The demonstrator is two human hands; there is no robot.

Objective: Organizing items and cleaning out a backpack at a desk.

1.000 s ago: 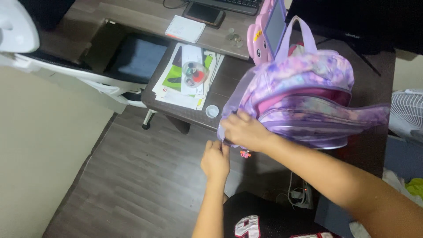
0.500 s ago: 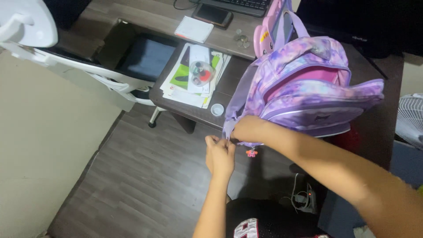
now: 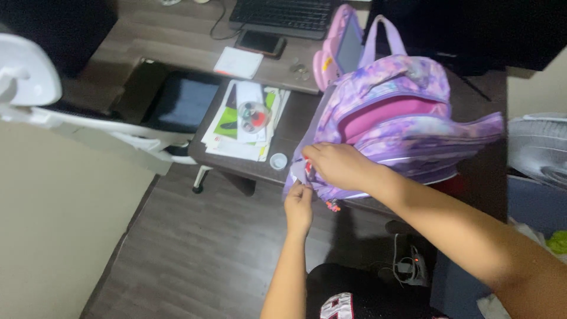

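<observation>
A purple patterned backpack with a pink lining stands on a dark low table, its main compartment gaping. My right hand lies on the bag's lower front corner, fingers curled at a zipper there. My left hand reaches up from below and pinches the bag's bottom left edge. A small red charm dangles under the bag between my hands.
A stack of papers with a round clear container lies left of the bag, with a small white cap near the table edge. Behind are a keyboard, a phone, a pink tablet case. A white chair stands left, a fan right.
The view has shifted, so the bag sits higher and more central. My right hand has slid along the bag's lower front corner; my left hand stays pinched on the bottom edge.
</observation>
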